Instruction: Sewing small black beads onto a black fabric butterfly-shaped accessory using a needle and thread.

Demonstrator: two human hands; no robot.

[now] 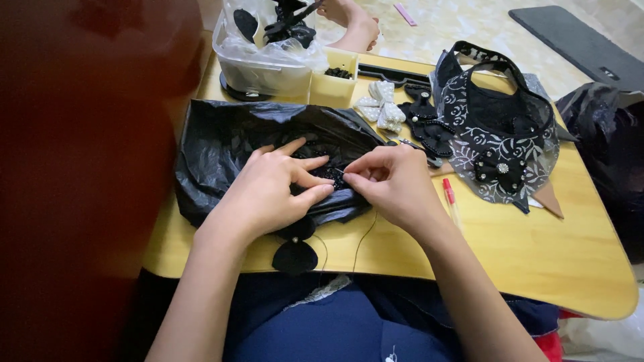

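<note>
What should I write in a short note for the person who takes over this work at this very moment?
Left hand: rests on the black plastic bag, fingers at the small black beads.
Right hand: pinches a thin needle with black thread, tip at the beads.
Black fabric piece lies at the table edge under the left hand.
Done: a black-and-white lace piece and a white bow lie finished-looking to the right.
Left: cannot tell how many beads remain.

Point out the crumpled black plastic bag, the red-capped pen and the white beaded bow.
crumpled black plastic bag (221, 137), head view, on its wrinkled left side.
red-capped pen (448, 192), head view, on its red cap.
white beaded bow (381, 106), head view, on its centre knot.
</note>
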